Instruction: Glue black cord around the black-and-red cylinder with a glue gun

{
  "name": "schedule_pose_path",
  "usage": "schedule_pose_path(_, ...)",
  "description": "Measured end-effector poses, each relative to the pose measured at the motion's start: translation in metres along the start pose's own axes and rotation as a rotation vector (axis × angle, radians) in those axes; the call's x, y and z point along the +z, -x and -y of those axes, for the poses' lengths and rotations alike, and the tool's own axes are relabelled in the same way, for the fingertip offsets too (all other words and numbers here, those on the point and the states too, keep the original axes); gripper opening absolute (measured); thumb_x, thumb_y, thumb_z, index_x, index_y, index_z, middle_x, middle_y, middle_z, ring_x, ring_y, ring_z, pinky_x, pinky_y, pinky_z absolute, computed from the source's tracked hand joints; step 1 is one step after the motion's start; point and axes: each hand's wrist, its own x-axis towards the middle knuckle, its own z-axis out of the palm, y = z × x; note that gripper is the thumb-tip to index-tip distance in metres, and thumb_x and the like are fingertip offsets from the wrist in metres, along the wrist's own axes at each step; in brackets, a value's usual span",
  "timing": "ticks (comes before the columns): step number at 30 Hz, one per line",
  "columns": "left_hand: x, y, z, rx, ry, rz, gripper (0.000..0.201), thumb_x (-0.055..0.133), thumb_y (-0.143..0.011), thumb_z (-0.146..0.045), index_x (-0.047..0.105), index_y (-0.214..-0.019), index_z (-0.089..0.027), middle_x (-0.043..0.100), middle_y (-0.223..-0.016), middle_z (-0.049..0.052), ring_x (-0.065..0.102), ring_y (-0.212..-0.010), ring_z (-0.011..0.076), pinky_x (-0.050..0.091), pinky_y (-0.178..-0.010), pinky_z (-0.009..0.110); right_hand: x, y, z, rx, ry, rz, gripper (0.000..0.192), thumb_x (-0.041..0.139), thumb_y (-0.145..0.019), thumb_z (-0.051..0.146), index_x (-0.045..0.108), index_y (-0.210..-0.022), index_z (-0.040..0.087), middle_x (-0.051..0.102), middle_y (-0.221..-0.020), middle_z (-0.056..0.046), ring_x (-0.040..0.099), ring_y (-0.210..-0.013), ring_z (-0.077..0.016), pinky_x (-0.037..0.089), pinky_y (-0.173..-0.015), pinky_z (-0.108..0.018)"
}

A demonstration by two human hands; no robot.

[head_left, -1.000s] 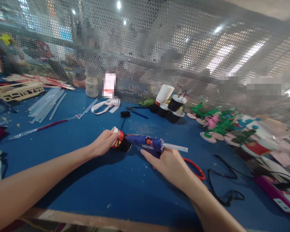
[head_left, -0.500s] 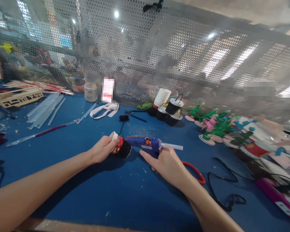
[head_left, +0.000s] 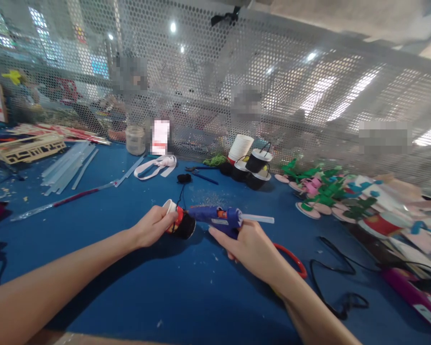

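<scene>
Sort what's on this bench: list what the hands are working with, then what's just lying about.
In hand:
left hand holding the small cup
right hand gripping the glue gun, nozzle at the cup

Lying about:
glue sticks
jar
white strap
stacked cups
red ring
black cord
foam pieces

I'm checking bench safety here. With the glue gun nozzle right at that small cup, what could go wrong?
The left hand grips the small cup right where the glue gun nozzle meets it, so hot glue could reach the fingers. The black cord loops loosely by the right hand and might snag.
</scene>
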Motion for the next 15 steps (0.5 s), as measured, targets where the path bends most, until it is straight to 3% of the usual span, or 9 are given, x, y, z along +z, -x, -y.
schedule_pose_path(7,0.0006,0.0002,0.0016,-0.012,0.037,-0.008,0.036,0.028,-0.078,-0.039,0.029,-0.050,-0.017,0.024,-0.049,-0.005,0.020,-0.046,0.0071,0.018,-0.044,0.021,-0.0013,0.0019,0.0009,-0.014,-0.008,0.013,0.017,0.048,-0.072,0.032,0.052,-0.063,0.017,0.044,-0.036,0.006,0.047,-0.032,-0.0109,0.039,-0.035,-0.021)
schedule_pose_path(15,0.0005,0.0006,0.0008,-0.051,0.078,-0.021,0.036,0.029,-0.077,-0.040,0.040,-0.054,-0.014,0.027,-0.050,-0.004,0.022,-0.046,0.0074,0.020,-0.044,0.021,-0.0028,0.0061,0.0037,0.008,-0.027,0.018,0.017,0.048,-0.071,0.032,0.052,-0.066,0.017,0.045,-0.035,0.006,0.046,-0.031,-0.0100,0.039,-0.035,-0.020)
